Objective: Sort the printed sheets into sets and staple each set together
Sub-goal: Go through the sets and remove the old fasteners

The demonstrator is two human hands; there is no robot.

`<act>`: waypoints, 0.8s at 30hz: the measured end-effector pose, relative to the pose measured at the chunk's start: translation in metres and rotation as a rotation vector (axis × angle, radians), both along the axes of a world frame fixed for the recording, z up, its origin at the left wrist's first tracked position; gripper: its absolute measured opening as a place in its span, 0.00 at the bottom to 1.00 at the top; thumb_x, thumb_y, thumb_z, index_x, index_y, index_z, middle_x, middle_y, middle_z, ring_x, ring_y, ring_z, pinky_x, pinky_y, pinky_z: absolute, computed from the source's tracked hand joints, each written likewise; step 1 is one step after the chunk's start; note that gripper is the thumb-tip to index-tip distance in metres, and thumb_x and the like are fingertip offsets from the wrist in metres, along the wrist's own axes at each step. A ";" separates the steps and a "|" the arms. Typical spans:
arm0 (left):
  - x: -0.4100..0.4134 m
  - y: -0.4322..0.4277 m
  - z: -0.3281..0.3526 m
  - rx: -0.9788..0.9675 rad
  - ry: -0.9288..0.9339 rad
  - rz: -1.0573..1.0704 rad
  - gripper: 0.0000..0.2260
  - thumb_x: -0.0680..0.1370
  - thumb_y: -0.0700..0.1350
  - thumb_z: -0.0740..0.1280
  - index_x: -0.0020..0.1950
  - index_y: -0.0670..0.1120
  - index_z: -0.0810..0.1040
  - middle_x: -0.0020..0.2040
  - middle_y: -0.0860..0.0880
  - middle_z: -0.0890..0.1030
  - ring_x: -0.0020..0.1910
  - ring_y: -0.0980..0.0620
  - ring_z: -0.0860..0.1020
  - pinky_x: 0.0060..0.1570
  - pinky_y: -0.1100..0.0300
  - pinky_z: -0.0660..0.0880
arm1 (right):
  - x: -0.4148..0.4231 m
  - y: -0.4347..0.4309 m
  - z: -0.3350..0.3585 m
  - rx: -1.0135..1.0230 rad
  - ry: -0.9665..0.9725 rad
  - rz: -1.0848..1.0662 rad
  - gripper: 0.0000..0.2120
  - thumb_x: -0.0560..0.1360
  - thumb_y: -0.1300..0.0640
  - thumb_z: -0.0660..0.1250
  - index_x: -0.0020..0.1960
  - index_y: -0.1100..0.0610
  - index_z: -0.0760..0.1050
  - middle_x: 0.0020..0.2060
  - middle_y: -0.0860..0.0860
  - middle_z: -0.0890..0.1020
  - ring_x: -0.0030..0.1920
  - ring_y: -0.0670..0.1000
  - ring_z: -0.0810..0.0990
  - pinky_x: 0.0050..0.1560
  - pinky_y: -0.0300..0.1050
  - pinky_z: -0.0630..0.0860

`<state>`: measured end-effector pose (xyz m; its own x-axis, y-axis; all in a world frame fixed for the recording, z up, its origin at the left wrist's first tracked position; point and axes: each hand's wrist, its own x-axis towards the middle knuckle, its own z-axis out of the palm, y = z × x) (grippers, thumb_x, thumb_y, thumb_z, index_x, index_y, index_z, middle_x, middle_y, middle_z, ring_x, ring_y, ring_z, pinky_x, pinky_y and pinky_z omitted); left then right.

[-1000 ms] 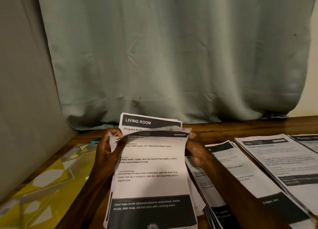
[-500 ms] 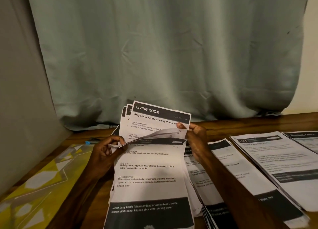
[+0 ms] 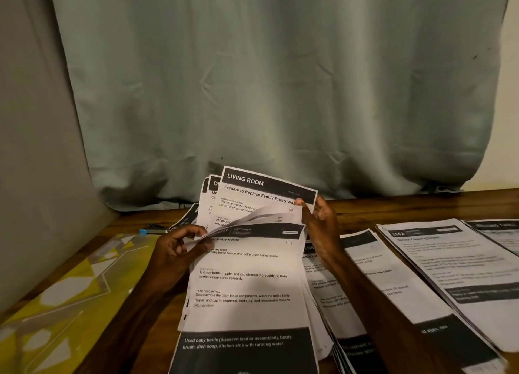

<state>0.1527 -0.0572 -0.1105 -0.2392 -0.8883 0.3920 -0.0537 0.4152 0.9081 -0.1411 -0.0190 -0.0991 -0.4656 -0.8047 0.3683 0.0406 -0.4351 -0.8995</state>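
I hold a fanned stack of printed sheets over the wooden table point(image 3: 393, 208). The front sheet point(image 3: 247, 283) is headed KITCHEN and is about a baby bottle. Behind it a LIVING ROOM sheet point(image 3: 264, 191) stands tilted up, with more sheets fanned out at its left. My left hand point(image 3: 179, 247) pinches the curled top corners of a few sheets at the stack's left edge. My right hand point(image 3: 320, 224) grips the right edge, thumb on the LIVING ROOM sheet. A blue and black object, maybe a stapler point(image 3: 150, 229), lies at the back left.
Piles of printed sheets lie on the table to the right: one point(image 3: 373, 289) beside the stack, another point(image 3: 455, 267) further right, a third point(image 3: 500, 230) at the frame edge. A yellow patterned folder point(image 3: 61, 297) lies left. A grey-green curtain point(image 3: 266, 87) hangs behind.
The LIVING ROOM sheet has risen and tilted further out of the stack, and more sheets now fan out at its left. My right hand moved up along the right edge.
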 end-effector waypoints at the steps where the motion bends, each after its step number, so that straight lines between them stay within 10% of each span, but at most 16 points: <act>1: -0.001 0.001 0.000 0.035 0.038 -0.006 0.10 0.75 0.32 0.72 0.55 0.35 0.77 0.49 0.44 0.86 0.43 0.43 0.87 0.34 0.57 0.83 | 0.000 0.000 -0.001 -0.010 0.007 0.000 0.08 0.81 0.56 0.68 0.59 0.54 0.77 0.48 0.49 0.88 0.45 0.53 0.88 0.38 0.44 0.84; 10: -0.015 0.003 -0.018 0.034 0.169 0.083 0.19 0.70 0.60 0.78 0.56 0.55 0.78 0.62 0.46 0.82 0.60 0.42 0.82 0.56 0.37 0.80 | 0.015 -0.005 -0.008 0.075 -0.296 0.215 0.08 0.84 0.59 0.62 0.56 0.58 0.80 0.47 0.55 0.88 0.46 0.56 0.87 0.46 0.49 0.85; 19: -0.019 0.009 -0.009 -0.117 0.106 0.167 0.08 0.80 0.46 0.69 0.56 0.46 0.74 0.55 0.46 0.84 0.48 0.44 0.86 0.37 0.54 0.83 | 0.020 -0.004 -0.014 0.307 -0.269 0.268 0.16 0.83 0.54 0.56 0.59 0.60 0.79 0.49 0.59 0.85 0.53 0.61 0.83 0.64 0.62 0.76; 24: -0.017 0.010 -0.006 -0.151 0.128 0.229 0.08 0.81 0.46 0.68 0.57 0.45 0.73 0.52 0.51 0.85 0.49 0.48 0.86 0.42 0.54 0.83 | 0.024 0.002 -0.016 0.206 -0.122 0.463 0.31 0.76 0.31 0.59 0.69 0.50 0.77 0.62 0.53 0.84 0.63 0.55 0.82 0.64 0.59 0.77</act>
<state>0.1361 -0.0467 -0.1167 0.0208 -0.8428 0.5377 -0.0502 0.5363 0.8425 -0.1169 -0.0173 -0.1147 -0.0734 -0.9866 0.1460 0.2966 -0.1614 -0.9413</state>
